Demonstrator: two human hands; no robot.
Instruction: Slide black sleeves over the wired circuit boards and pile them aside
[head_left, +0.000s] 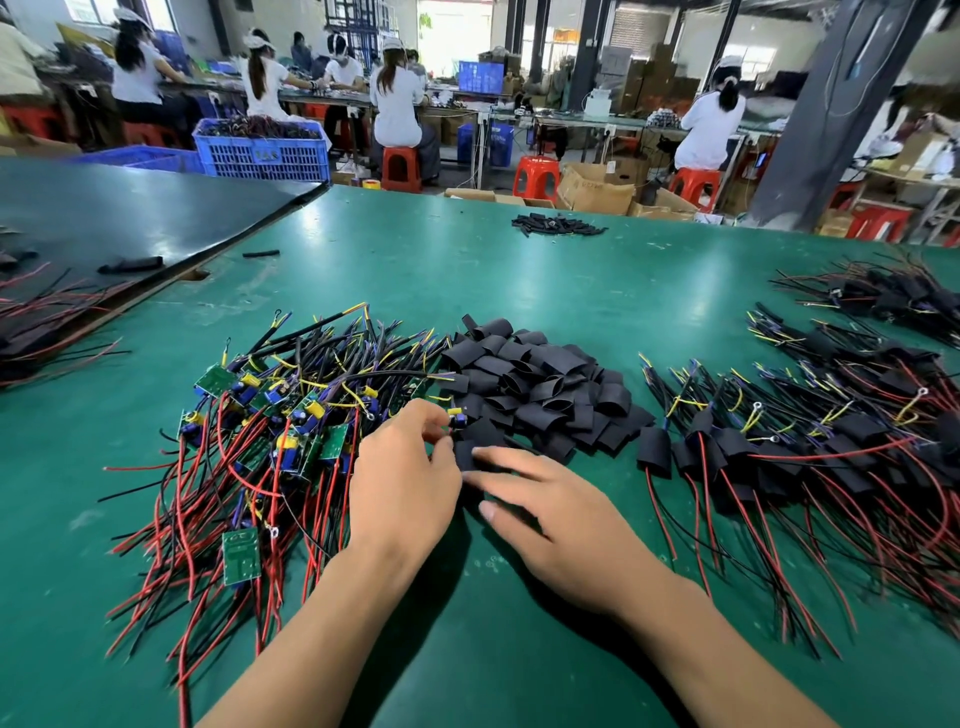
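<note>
So the left hand (402, 483) has its fingers (428, 415) curled in, pinching a little circuit board (456, 417) with a yellow and blue part, right at the near edge of the heap of loose sleeves (535, 384). The right hand (561, 514) lies touching it, fingers (511, 460) pretty straight over a black sleeve (470, 460), thumb at the sleeve's near side; honestly can't tell if it's really gripping it, it's blurry. The tangle of bare boards (280, 415) with red and black wires sits left on the green counter (519, 270), and the sleeved boards (831, 441) are piled off to the right.
</note>
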